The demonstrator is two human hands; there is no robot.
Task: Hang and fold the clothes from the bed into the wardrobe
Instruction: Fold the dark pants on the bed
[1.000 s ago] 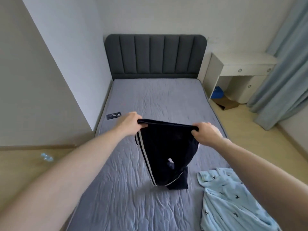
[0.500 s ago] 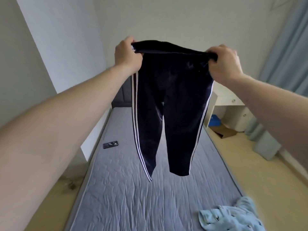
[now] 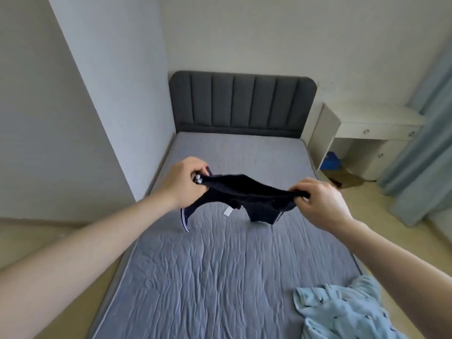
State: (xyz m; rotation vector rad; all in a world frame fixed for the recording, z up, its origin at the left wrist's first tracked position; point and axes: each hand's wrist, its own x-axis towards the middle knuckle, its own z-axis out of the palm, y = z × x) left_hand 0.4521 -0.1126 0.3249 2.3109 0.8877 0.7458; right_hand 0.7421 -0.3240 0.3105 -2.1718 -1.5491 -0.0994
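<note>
Pale blue shirt (image 3: 342, 311) with small dark marks lies crumpled at the bed's (image 3: 220, 277) near right corner, cut off by the frame's bottom edge, so I can't see its full shape. Up the middle of the mattress I have both arms out, holding the dark trousers (image 3: 247, 196) above the bed. My left hand (image 3: 183, 182) pinches one end of the waistband, fingers curled round it, with white cord tips showing at the thumb. My right hand (image 3: 320, 201) grips the other end the same way. Most of the trousers hang bunched below the band: I make out a white-striped edge at each side and a small white tag, but the legs are hidden from me. Beyond stands the grey headboard (image 3: 242, 104). Right of it sits a white desk (image 3: 367, 133), with something blue (image 3: 330, 161) under it that I can't identify, and a curtain (image 3: 420, 148).
</note>
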